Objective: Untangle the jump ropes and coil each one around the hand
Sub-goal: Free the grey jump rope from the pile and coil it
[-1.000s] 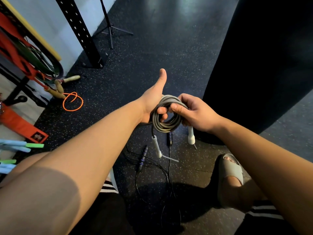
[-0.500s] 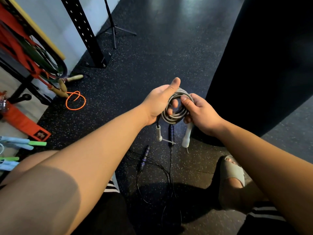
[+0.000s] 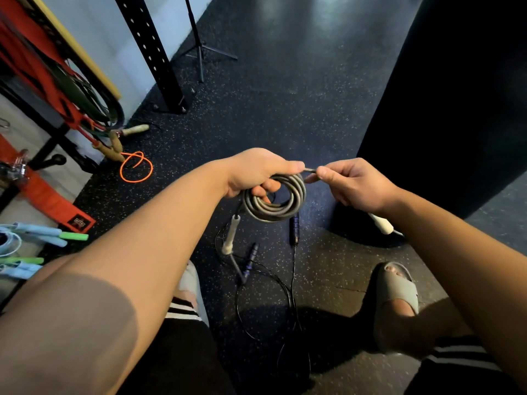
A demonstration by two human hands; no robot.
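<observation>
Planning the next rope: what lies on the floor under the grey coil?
A thin black rope with two dark handles; the grey coil hides one handle's top, shadow hides the cord's near end.

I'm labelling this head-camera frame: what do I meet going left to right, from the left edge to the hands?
blue handles → orange rope → left hand, gripping the grey coil → right hand, pinching its end.
</observation>
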